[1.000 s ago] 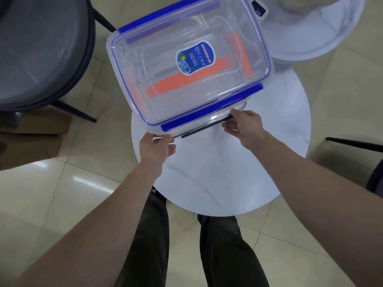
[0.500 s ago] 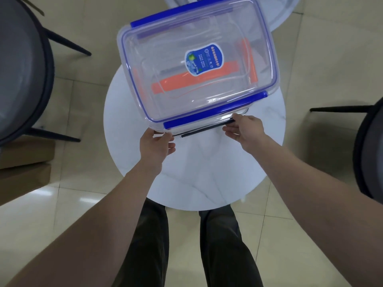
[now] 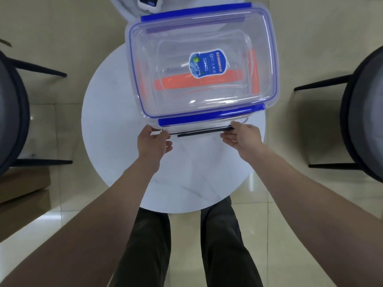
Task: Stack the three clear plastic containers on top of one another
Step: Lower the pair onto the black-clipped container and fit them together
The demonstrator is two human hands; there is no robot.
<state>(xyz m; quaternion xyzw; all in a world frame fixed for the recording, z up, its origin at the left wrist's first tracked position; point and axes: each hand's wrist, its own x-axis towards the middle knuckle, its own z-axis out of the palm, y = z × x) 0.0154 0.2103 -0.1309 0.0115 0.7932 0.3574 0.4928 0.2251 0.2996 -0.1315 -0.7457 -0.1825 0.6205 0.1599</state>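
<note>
A stack of clear plastic containers [image 3: 199, 65] stands over the far half of a round white table [image 3: 116, 125]. The top container has a blue-clipped lid with a blue label [image 3: 208, 64]. Through it I see a lower container with orange clips [image 3: 178, 83], and a black-edged lid [image 3: 201, 132] shows at the bottom near edge. My left hand [image 3: 152, 142] grips the stack's lower near-left corner. My right hand [image 3: 242, 136] holds the lower near-right corner. Whether the stack rests on the table or is lifted, I cannot tell.
Dark round chairs stand at the left [image 3: 12, 112] and right [image 3: 364, 112]. A second white table [image 3: 126, 9] with a small white device [image 3: 148, 2] lies beyond the stack. Brown boxes [image 3: 22, 189] sit on the tiled floor at lower left. My legs are under the table.
The view has swung so the table and stack sit more centred. The stack has turned squarer to me. Both hands keep their hold on its near corners.
</note>
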